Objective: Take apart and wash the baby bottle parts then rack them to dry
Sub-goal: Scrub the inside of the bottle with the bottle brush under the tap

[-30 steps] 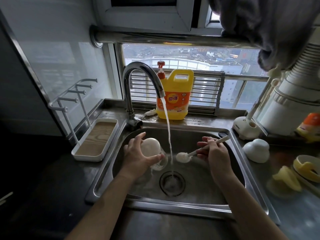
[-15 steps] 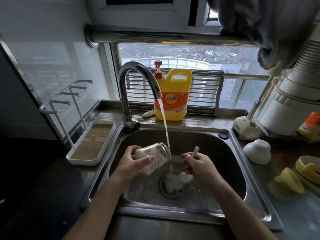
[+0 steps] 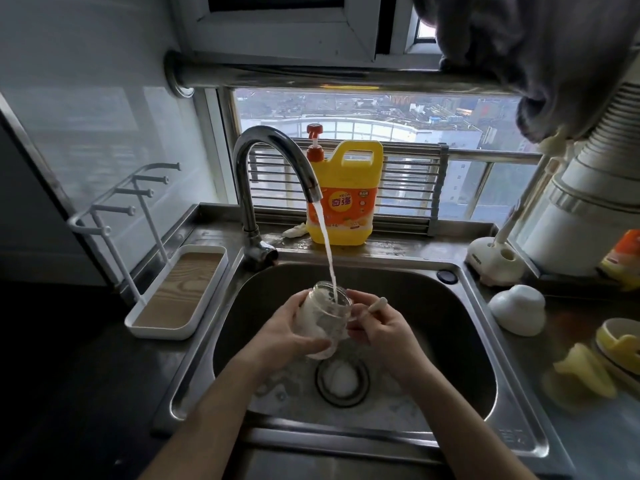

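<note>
My left hand (image 3: 287,332) grips a clear baby bottle (image 3: 327,315) over the steel sink (image 3: 460,341), mouth tilted up under the running stream from the tap (image 3: 277,150). Water pours into the bottle. My right hand (image 3: 377,329) is against the bottle's right side and holds the white handle of a bottle brush (image 3: 375,305); the brush head is hidden. A white drying rack with pegs (image 3: 138,209) and a tray (image 3: 180,289) stands left of the sink. A white dome cap (image 3: 517,308) and yellow parts (image 3: 585,372) lie on the right counter.
A yellow detergent jug (image 3: 346,195) stands on the sill behind the tap. A white brush stand (image 3: 491,259) and a large white appliance (image 3: 595,209) sit at the back right. Grey cloth (image 3: 536,46) hangs overhead. The drain (image 3: 341,377) has foam around it.
The bottle has been turned from lying sideways to mouth-up under the stream. My right hand with the brush moved left and up against the bottle.
</note>
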